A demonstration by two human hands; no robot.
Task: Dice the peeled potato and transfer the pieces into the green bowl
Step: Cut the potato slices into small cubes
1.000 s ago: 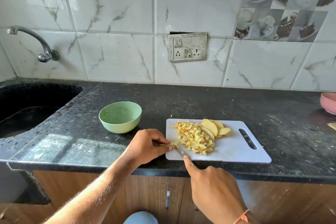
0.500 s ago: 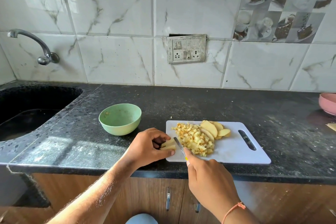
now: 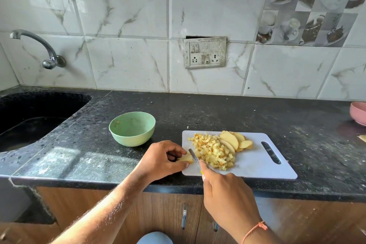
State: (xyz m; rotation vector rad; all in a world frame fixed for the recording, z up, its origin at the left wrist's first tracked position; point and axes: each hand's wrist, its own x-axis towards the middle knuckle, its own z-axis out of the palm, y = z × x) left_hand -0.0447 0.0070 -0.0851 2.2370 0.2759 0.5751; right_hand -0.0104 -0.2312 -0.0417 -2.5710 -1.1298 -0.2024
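Note:
A white cutting board (image 3: pixel 257 164) lies on the black counter. On it sits a heap of diced potato (image 3: pixel 213 149), with several uncut potato slices (image 3: pixel 234 140) behind it. My left hand (image 3: pixel 160 159) pinches a stack of potato slices (image 3: pixel 186 158) at the board's left edge. My right hand (image 3: pixel 223 190) grips a knife (image 3: pixel 195 158) whose blade rests against that stack. The green bowl (image 3: pixel 132 128) stands left of the board, holding only a few small bits.
A black sink (image 3: pixel 29 117) with a wall tap (image 3: pixel 39 49) is at the left. A pink bowl (image 3: pixel 358 113) sits at the far right edge. The counter's front edge runs just under my hands. A switch plate (image 3: pixel 205 52) is on the tiled wall.
My left hand has gathered a stack of slices at the board's left edge. The knife has moved up from the board's front edge to lie against that stack.

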